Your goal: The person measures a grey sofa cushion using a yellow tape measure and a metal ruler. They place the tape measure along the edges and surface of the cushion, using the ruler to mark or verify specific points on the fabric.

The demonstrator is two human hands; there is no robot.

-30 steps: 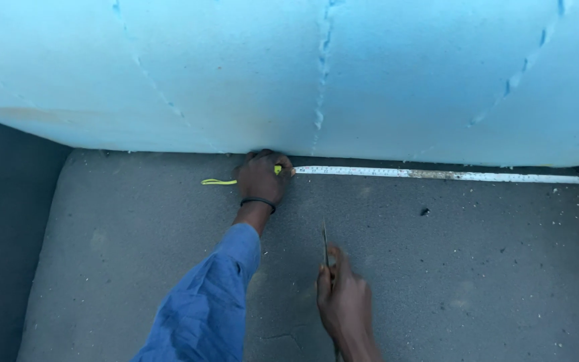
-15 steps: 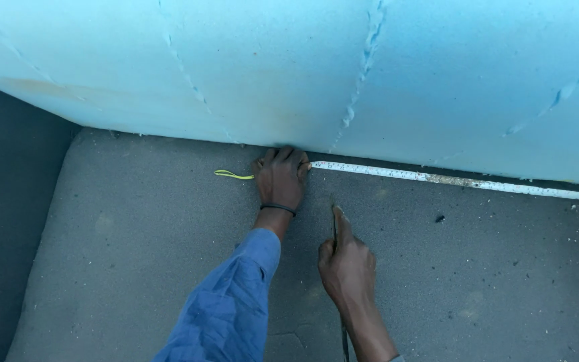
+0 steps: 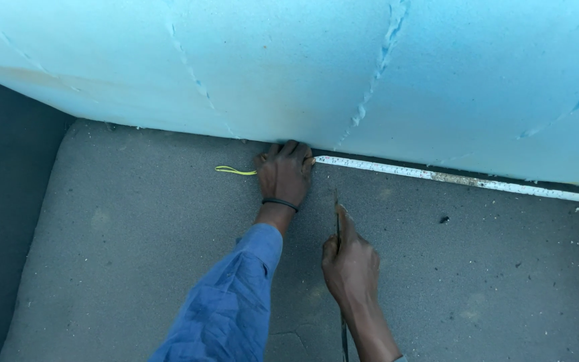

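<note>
We've got left hand (image 3: 284,173) pinning the tape measure (image 3: 450,177) end w/ closed fingers at the blue foam (image 3: 289,67) edge; tape runs right from it. Right hand (image 3: 351,265) grips thin blade (image 3: 337,218), pointing away toward foam, on grey foam sheet (image 3: 135,255).

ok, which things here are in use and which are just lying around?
In use: left hand pinning white measuring tape; right hand holding thin blade on grey foam slab.
Lying about: blue foam block, yellow cord loop, dark speck.
</note>
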